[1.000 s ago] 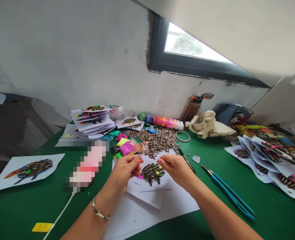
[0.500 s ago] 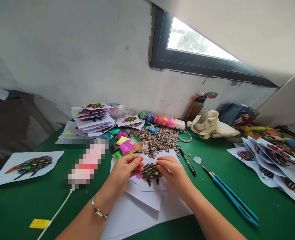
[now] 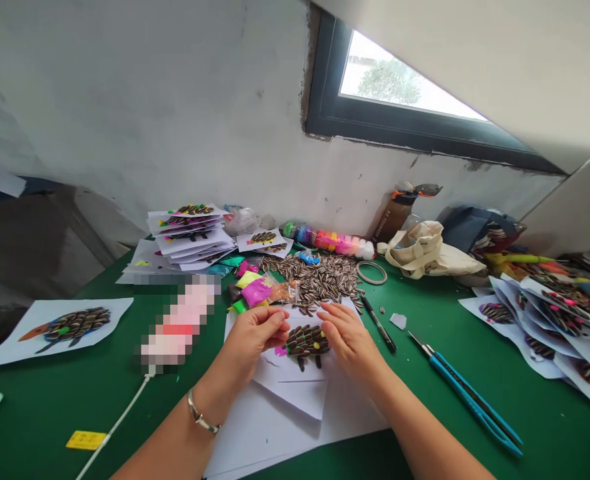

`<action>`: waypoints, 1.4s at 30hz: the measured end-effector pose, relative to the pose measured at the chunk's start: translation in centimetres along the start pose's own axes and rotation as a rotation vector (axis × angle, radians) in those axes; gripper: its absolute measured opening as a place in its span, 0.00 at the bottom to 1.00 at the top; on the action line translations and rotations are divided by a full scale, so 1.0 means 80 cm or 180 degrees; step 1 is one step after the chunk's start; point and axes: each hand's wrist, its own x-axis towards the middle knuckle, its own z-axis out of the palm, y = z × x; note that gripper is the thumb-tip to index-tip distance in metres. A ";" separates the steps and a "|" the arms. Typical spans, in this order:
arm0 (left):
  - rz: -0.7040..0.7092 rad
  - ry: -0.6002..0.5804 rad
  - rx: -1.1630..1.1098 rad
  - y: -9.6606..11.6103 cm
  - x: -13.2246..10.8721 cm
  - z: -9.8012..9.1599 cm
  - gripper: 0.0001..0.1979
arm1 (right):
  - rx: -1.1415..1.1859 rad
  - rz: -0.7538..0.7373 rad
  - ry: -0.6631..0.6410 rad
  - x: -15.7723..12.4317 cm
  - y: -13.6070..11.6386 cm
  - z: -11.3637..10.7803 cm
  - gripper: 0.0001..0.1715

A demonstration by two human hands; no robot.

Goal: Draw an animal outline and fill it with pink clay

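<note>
A seed picture of an animal [image 3: 305,341], made of striped sunflower seeds with pink, green and yellow clay, lies on white paper [image 3: 295,393] in front of me. My left hand [image 3: 262,331] is above its left side, thumb and fingertips pinched together; anything between them is too small to make out. At the picture's right edge my right hand [image 3: 352,339] is open, fingers stretched out and thumb apart. Beyond the paper lies a heap of loose sunflower seeds [image 3: 325,277]. Coloured clay packets [image 3: 255,291] lie beside it.
Right of the paper are a black pen [image 3: 379,324], blue tweezers [image 3: 475,395] and a tape roll [image 3: 371,272]. Stacks of seed pictures stand at back left [image 3: 195,237] and right [image 3: 549,320]. A finished bird picture [image 3: 77,330] lies left. A bottle [image 3: 393,217] and cloth bag [image 3: 419,250] are behind.
My right hand has drawn slightly right and its fingers have opened, showing more of the seed picture's right edge. My left hand keeps its pinch. The view has shifted slightly.
</note>
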 end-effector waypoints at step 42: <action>-0.0038 0.0043 0.0281 0.010 -0.002 0.006 0.23 | -0.0664 0.0545 -0.1977 -0.007 -0.049 -0.082 0.15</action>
